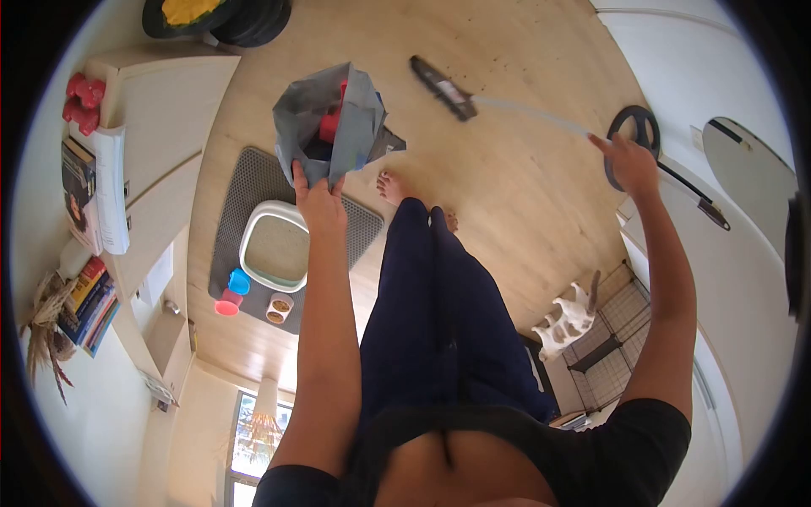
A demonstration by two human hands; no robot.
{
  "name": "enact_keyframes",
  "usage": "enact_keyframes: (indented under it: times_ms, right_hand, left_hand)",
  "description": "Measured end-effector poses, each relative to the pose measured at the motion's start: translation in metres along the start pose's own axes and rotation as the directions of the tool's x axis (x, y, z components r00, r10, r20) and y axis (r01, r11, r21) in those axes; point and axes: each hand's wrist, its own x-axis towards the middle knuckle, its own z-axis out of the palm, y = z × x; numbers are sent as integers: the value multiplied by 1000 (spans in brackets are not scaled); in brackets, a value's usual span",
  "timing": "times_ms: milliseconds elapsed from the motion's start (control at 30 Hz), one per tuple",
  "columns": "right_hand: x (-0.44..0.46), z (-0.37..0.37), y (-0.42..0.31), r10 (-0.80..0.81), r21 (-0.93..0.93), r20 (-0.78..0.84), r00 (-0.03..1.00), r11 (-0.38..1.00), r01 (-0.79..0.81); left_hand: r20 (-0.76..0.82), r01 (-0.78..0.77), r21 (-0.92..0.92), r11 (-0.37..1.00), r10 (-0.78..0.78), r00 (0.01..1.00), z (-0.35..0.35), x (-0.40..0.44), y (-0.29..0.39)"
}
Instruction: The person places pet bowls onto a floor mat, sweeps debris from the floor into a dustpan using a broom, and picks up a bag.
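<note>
Here's the left hand (321, 203), fingers closed around the near edge of a grey bag (296, 110), with its mouth gaping open and a red item (331, 122) showing inside. Over on the other side, the right hand (629, 160) is curled around the broom handle (541, 116), index finger reaching along it, and the black end sticks out beyond the hand. The broom head (443, 89), slightly blurred, lies out between the two hands, farther forward, down at the wooden floor (498, 169), with dark specks scattered near it. A black wheel-like ring (651, 127) shows just behind the right hand. Below the left hand, a grey mat (241, 190) carries a litter tray (276, 245), with cups (233, 291) and a food bowl (280, 308) just beside it. And nearer the body from the right hand, there's a cat (568, 323) by a wire cage (621, 338).
</note>
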Motion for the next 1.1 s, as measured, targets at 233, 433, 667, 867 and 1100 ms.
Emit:
enact_keyframes:
  times_ms: [233, 433, 667, 867, 1100]
  right_hand:
    - [41, 8, -95, -170, 227, -120, 978, 955, 193]
    - [40, 22, -25, -6, 238, -43, 999, 971, 16]
    - [30, -18, 9, 96, 213, 10, 995, 972, -96]
    - [112, -28, -92, -26, 327, -249, 968, 939, 109]
    - [161, -18, -63, 69, 419, -32, 997, 907, -49]
  left_hand:
    - [40, -12, 26, 1000, 11, 999, 19, 10, 18]
    - [76, -55, 174, 983, 42, 996, 28, 17, 50]
    - [134, -109, 178, 978, 86, 987, 47, 33, 67]
    - [79, -117, 162, 980, 105, 991, 60, 57, 86]
    - [-129, -139, -42, 989, 132, 983, 51, 100, 87]
